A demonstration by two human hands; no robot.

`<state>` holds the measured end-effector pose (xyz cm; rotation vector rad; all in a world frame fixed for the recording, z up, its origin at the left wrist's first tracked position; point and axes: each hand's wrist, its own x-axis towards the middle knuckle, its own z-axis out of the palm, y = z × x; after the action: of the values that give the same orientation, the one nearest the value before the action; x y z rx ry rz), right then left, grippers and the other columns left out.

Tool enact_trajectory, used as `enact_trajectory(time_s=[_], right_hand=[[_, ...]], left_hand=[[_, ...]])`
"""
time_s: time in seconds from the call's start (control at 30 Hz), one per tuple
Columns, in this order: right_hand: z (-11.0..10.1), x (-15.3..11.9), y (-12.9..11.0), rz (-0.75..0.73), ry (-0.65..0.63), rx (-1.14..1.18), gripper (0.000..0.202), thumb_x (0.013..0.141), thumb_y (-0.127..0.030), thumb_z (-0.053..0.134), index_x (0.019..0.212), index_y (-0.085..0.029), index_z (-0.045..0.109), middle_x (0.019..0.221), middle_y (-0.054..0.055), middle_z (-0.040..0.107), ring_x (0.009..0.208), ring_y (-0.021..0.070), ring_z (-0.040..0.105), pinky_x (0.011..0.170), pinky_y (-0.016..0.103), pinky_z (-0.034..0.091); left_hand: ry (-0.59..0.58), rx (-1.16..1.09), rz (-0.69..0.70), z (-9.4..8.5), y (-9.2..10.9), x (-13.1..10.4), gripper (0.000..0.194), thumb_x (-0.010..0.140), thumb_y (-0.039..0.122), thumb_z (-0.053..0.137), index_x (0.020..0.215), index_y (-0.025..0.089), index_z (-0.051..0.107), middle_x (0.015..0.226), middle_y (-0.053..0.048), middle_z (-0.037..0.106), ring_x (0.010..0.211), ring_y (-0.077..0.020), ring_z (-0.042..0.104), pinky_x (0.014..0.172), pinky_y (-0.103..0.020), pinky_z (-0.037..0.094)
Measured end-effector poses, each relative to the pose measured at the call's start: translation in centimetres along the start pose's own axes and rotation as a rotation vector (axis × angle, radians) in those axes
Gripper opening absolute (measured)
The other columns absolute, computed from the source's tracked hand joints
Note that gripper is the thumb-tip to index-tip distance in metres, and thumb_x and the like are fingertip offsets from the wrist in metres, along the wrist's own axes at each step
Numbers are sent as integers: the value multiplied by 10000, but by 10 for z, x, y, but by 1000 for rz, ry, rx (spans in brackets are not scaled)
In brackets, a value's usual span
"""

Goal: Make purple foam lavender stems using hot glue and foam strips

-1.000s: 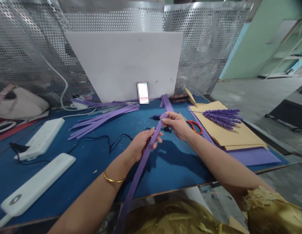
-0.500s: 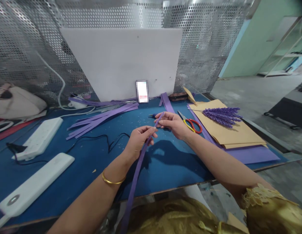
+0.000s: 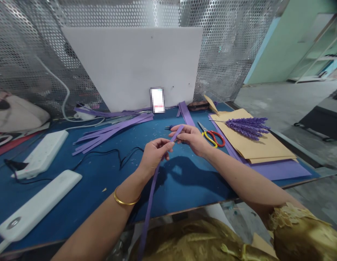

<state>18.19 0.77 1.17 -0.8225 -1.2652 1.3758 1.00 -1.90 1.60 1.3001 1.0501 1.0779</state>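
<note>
A long purple paper strip point(image 3: 151, 199) runs up from the table's front edge through both of my hands. My left hand point(image 3: 156, 152) pinches it between thumb and fingers above the middle of the table. Close by on the right, my right hand point(image 3: 192, 138) is closed at the strip's upper end, thumb against fingers. A thin dark piece shows between the hands, too small to make out. Just beyond my right hand lie scissors point(image 3: 217, 139) with red and yellow handles, and a small dark blue tool point(image 3: 169, 127) is partly hidden behind its fingers.
Several cut purple strips point(image 3: 114, 132) lie at the back left. Purple artificial lavender point(image 3: 248, 127) rests on brown paper sheets point(image 3: 261, 151) at the right. A power strip point(image 3: 44, 152), a white long-handled device point(image 3: 43, 204) and a black cord occupy the left; a phone point(image 3: 157, 100) stands at the back.
The strip's top end has turned so that its flat face shows wider between my hands, and its hanging part has shifted slightly. Both hands stay almost in place; the view has tilted a little.
</note>
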Motion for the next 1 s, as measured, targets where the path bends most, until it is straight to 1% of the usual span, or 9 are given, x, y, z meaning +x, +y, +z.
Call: enact_trajectory(time_s=[0.17, 0.27, 0.4, 0.53, 0.63, 0.73, 0.8, 0.9, 1.0], right_hand=[[4, -1, 0, 27, 11, 19, 248, 634, -237, 698, 881, -210, 695, 859, 30, 763, 778, 163, 667, 663, 265, 472], [6, -2, 3, 25, 6, 15, 164, 646, -237, 690, 806, -206, 680, 769, 1, 725, 716, 139, 640, 636, 247, 455], [8, -3, 9, 14, -4, 0, 68, 665, -211, 691, 709, -187, 645, 653, -36, 630, 613, 96, 564, 623, 237, 438], [8, -2, 11, 29, -1, 16, 119, 669, -228, 723, 768, -183, 675, 700, -33, 642, 619, 89, 555, 638, 239, 448], [6, -1, 8, 25, 18, 29, 205, 703, -312, 746, 863, -190, 708, 718, -20, 664, 639, 98, 573, 636, 238, 451], [5, -1, 8, 24, 57, 12, 257, 731, -397, 749, 864, -178, 728, 740, 5, 693, 601, 88, 542, 596, 234, 426], [6, -1, 11, 27, 68, -8, 266, 722, -410, 759, 829, -167, 738, 716, 9, 689, 581, 86, 523, 579, 237, 414], [6, 0, 15, 14, 48, -50, 280, 709, -427, 772, 813, -169, 739, 656, -6, 647, 584, 100, 532, 588, 248, 423], [-4, 6, 17, -9, 75, -201, 343, 809, -527, 665, 807, -186, 705, 711, 16, 659, 610, 128, 568, 603, 269, 441]], left_hand=[[19, 30, 14, 0, -1, 1, 254, 640, 331, 821, 713, 155, 653, 573, 32, 578, 446, -77, 476, 465, -226, 330], [16, 18, -20, 0, -3, 1, 277, 611, 331, 845, 701, 157, 649, 564, 41, 560, 477, -78, 459, 491, -222, 338], [-4, 11, -24, 1, -6, 1, 292, 621, 360, 845, 728, 150, 673, 608, 24, 604, 540, -89, 482, 535, -218, 363], [-14, -40, -85, -1, -10, 3, 317, 627, 386, 848, 731, 148, 666, 586, 26, 593, 521, -87, 486, 522, -211, 367], [-29, -115, -165, -2, -12, 5, 351, 582, 380, 874, 677, 154, 623, 563, 32, 580, 494, -75, 477, 511, -201, 367], [-119, -46, -210, -2, -12, 4, 366, 567, 382, 885, 655, 151, 616, 564, 16, 600, 479, -77, 487, 493, -200, 358], [-168, 20, -205, -2, -12, 3, 377, 602, 442, 863, 688, 143, 649, 616, -16, 646, 496, -96, 528, 494, -210, 375], [-90, 18, -125, 0, -11, 3, 433, 657, 544, 811, 761, 142, 687, 687, -36, 680, 542, -122, 584, 527, -230, 433], [47, -47, -91, -2, -12, 6, 452, 628, 554, 833, 764, 150, 684, 647, -14, 662, 537, -116, 580, 538, -227, 448]])
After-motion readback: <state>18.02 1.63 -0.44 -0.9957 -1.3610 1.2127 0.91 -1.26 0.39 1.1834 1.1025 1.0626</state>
